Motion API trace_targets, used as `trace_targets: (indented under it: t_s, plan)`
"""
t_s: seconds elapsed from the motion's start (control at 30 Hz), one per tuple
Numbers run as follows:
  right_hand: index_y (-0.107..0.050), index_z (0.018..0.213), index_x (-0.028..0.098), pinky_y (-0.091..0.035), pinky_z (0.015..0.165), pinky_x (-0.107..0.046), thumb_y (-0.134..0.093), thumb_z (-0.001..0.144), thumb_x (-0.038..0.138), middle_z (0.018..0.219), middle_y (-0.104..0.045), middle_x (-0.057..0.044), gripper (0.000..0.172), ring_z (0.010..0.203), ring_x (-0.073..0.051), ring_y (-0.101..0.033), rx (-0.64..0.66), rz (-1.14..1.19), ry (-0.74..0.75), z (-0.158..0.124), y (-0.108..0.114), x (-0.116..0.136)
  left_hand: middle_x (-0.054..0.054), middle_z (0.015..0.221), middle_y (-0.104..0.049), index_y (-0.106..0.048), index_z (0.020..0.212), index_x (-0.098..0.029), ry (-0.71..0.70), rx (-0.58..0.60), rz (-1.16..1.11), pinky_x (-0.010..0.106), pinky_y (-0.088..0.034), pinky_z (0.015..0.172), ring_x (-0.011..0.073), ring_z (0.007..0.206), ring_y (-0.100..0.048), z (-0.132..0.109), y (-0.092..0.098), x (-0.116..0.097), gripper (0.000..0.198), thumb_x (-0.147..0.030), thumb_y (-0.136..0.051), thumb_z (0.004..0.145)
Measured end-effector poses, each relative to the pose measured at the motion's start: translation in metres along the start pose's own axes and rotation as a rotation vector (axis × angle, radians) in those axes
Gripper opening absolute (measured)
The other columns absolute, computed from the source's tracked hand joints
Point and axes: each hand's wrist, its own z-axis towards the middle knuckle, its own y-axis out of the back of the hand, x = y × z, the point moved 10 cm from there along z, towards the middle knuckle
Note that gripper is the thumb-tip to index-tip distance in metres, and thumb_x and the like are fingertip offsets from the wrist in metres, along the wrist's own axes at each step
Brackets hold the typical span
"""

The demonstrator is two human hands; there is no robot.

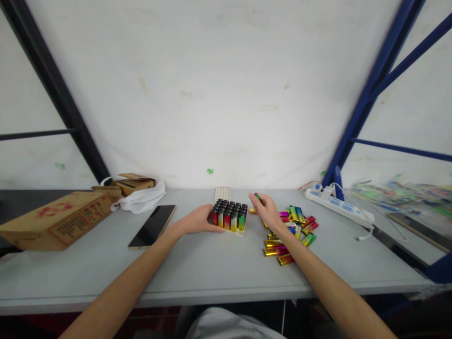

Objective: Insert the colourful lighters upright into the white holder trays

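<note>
A white tray (222, 193) stands on the grey table (212, 268), its near part filled with several upright rainbow-coloured lighters (229, 215) with black tops. My left hand (197, 220) rests against the left side of that block, fingers curled round it. My right hand (265, 210) hovers just right of the tray, pinching one lighter (257, 196) with a green end between fingertips. Under and right of that hand lies a loose pile of lighters (291, 230) flat on the table.
A dark phone (153, 225) lies left of the tray. Farther left are a cardboard box (58, 219), a smaller box (136, 182) and a white plastic bag (141, 200). A white power strip (339, 205) lies at the right, beside blue shelf struts (363, 108).
</note>
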Motion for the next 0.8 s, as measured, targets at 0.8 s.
trace_targets:
  t_s: [0.8]
  plan:
    - [-0.035,0.061,0.023,-0.027,0.060,-0.028,-0.045,0.094,0.059,0.059,-0.034,0.004,0.050,0.061,-0.014,-0.037,-0.052,-0.212,0.061,-0.005,-0.003,0.014,0.008,0.124,-0.073,-0.066,0.124,-0.019,-0.003,0.011,0.010,0.039,-0.051,0.100,0.0331,0.112,-0.067,0.000,-0.001,-0.001,0.075,-0.064,-0.083,0.067]
